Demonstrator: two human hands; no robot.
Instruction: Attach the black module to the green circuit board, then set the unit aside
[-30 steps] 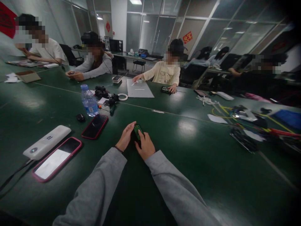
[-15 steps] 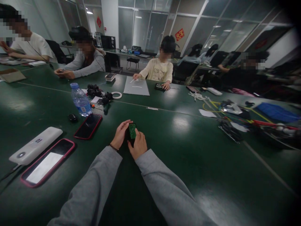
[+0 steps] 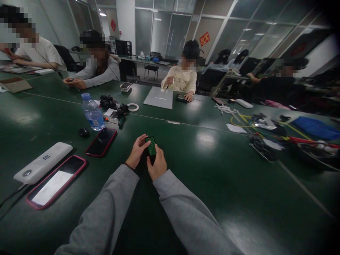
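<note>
Between my hands is a small green circuit board (image 3: pixel 151 148) in a black casing, held over the dark green table (image 3: pixel 196 170). My left hand (image 3: pixel 137 151) grips the casing's left side, with its thumb across the board's face. On the right edge my right hand (image 3: pixel 157 164) is closed around the casing, its thumb at the lower end. The undersides of the fingers and the back of the casing are hidden.
Left of my hands lie a dark phone (image 3: pixel 101 142), a phone with a lit screen (image 3: pixel 57 181), a white power bank (image 3: pixel 43 163) and a water bottle (image 3: pixel 92 112). Cables and tools (image 3: pixel 265 141) clutter the right side. Several people sit opposite, one behind a grey board (image 3: pixel 158 97).
My left thumb has moved onto the board's face, and my right thumb has slid lower. Across the table, a person's hand has lifted away from the grey board.
</note>
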